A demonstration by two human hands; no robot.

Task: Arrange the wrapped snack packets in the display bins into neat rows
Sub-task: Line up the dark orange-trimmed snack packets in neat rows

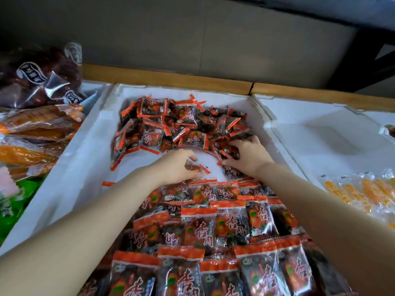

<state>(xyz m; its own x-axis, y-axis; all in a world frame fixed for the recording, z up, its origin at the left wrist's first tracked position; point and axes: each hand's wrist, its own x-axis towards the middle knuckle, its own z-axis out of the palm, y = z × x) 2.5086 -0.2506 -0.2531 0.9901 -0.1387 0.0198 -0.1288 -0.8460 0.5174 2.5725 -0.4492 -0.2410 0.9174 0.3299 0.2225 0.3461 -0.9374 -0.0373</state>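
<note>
I judge the red-edged clear-film snack packets (193, 116) light, crinkly and slippery, best pinched at sealed edges; left grip (177, 165) curls round one, right grip (245, 154) clawed on the heap, hold unclear.
</note>
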